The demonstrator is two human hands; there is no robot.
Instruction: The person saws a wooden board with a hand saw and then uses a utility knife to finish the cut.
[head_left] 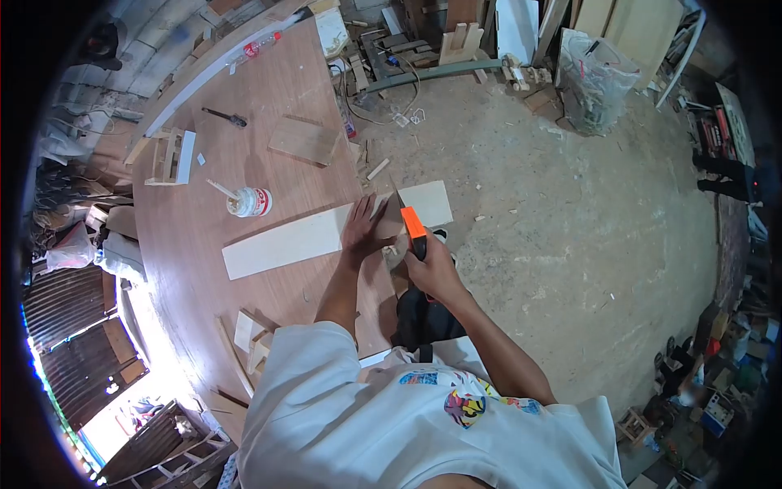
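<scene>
A long pale board lies on the brown wooden table, its right end sticking out past the table's edge. My left hand rests flat on the board near that edge, fingers spread. Just to its right, my right hand is wrapped round the black and orange handle of a handsaw. The saw's blade lies across the board, close to my left hand's fingertips.
On the table are an open white tub, a wooden block, a small wooden frame, a black tool and a bottle. A filled plastic bag and wood scraps stand at the back. A person is at the lower right.
</scene>
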